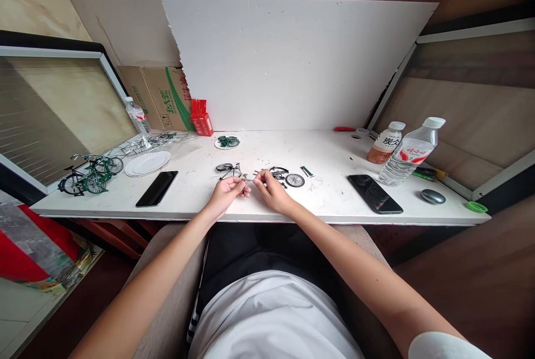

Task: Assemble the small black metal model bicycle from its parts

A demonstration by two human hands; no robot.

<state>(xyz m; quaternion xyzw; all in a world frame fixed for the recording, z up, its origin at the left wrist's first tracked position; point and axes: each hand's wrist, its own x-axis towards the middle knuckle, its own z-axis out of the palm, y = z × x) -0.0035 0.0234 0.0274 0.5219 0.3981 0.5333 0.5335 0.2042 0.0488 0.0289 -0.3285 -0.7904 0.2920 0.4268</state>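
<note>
My left hand (229, 192) and my right hand (272, 190) meet low over the front middle of the table, both closed in a pinch. Between their fingertips is a small thin model part (249, 179), too tiny to make out fully. Behind my left hand lies a partly built black model bicycle (228, 169). Just beyond my right hand are loose black bicycle parts (279, 171), partly hidden by it. A spoked model wheel (295, 180) rests to their right, with a small green part (306, 171) farther along.
Assembled model bicycles (92, 174) stand at the left, near white plates (147, 164) and a phone (157, 189). A dish of green parts (227, 141) sits farther back. On the right are another phone (375, 193), a water bottle (412, 153), a drink bottle (386, 142) and a mouse (433, 196).
</note>
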